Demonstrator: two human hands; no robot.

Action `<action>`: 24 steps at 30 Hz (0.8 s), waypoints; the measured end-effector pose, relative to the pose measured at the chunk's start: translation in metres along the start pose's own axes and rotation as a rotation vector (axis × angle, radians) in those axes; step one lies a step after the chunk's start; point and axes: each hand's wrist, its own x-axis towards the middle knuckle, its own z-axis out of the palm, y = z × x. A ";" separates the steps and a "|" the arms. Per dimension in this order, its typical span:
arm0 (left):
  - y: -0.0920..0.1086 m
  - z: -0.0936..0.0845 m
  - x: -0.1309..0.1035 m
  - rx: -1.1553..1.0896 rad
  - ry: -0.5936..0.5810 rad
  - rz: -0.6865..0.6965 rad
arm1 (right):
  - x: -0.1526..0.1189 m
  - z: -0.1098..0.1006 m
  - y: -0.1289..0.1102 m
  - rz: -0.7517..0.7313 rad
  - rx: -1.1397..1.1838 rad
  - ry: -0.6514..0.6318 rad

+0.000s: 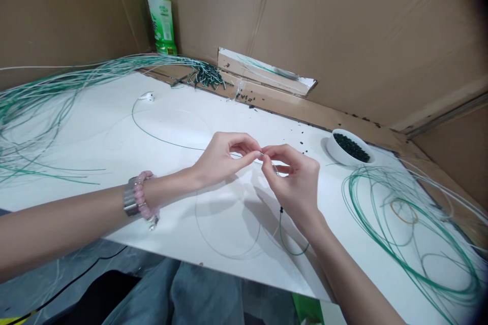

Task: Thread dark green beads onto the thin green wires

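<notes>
My left hand and my right hand meet fingertip to fingertip above the white tabletop. Both are closed in a pinch on a thin green cord, which trails off to the left toward a white earbud-like piece. Something small and shiny shows among my right fingers, too small to make out. Below that hand hangs a loop of green cord with a small dark bead on it. The fingertips hide the exact point of contact.
A white bowl of dark green beads stands at the right, near coiled green cord. Many long strands lie at the left, their dark ends bunched at the back. A green bottle stands in the cardboard corner. Loose beads lie scattered.
</notes>
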 end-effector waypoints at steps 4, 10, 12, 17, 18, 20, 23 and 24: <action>0.000 -0.002 0.001 0.067 -0.009 0.050 | 0.001 -0.001 0.002 -0.065 -0.106 -0.008; 0.001 -0.003 0.001 0.068 -0.007 0.057 | 0.003 -0.002 0.004 -0.025 -0.061 -0.006; 0.001 -0.002 0.000 0.033 -0.010 0.042 | 0.003 -0.002 0.005 -0.002 -0.029 0.006; 0.000 -0.001 0.000 -0.032 0.013 0.016 | 0.002 -0.002 0.006 0.009 -0.017 0.023; -0.001 0.000 0.000 -0.030 0.017 0.016 | 0.002 -0.003 0.005 0.003 -0.026 0.022; -0.001 0.000 0.000 -0.019 0.020 0.022 | 0.002 -0.003 0.004 -0.011 -0.041 0.017; 0.000 0.000 0.000 0.005 0.026 0.043 | 0.001 -0.003 0.002 -0.028 -0.060 0.003; 0.000 0.000 0.000 0.016 0.027 0.048 | 0.001 -0.002 0.002 -0.035 -0.070 0.001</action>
